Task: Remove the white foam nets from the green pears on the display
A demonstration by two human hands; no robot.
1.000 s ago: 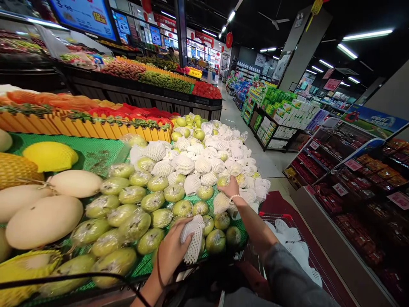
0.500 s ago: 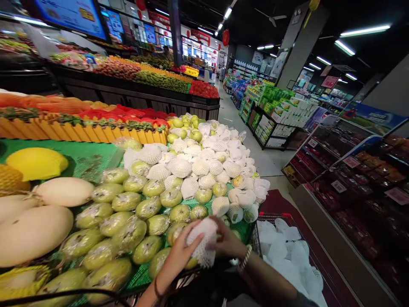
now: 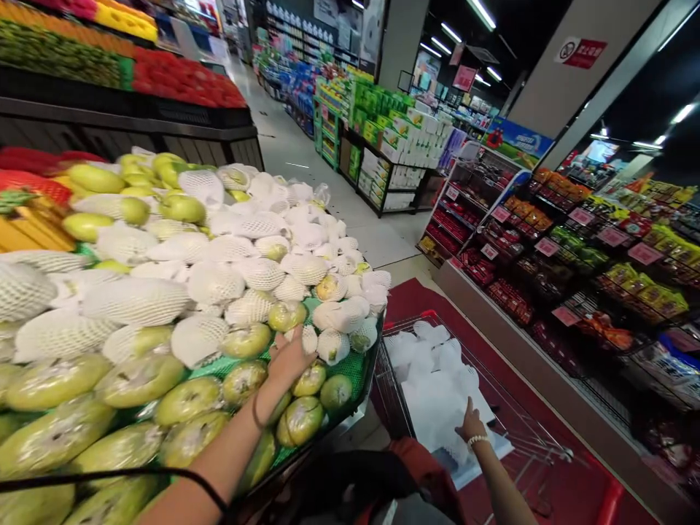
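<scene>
My left hand (image 3: 292, 359) reaches onto the fruit display, its fingers curled at a small foam-netted fruit (image 3: 310, 340) that sits among other netted ones. Part of the grip is hidden behind the back of the hand. Under and around the wrist lie yellow-green fruits in clear film (image 3: 300, 421). Off to the right, my right hand (image 3: 471, 423) is over the shopping cart (image 3: 391, 372), fingers apart and index finger stretched out, with nothing seen in it. It is at the edge of a heap of white foam net sleeves (image 3: 432, 386) inside the cart.
White-netted fruits (image 3: 219, 281) are piled across the display on green matting (image 3: 350, 372). Racks of packaged snacks (image 3: 569, 262) line the right side. Boxed goods (image 3: 405, 146) stand beyond the tiled aisle (image 3: 372, 244). A dark cord (image 3: 109, 474) crosses the lower left.
The view has swung right. My hands, both on the netted fruit before, have separated: the left moved it onto the display, the right went over to the cart's foam sleeves.
</scene>
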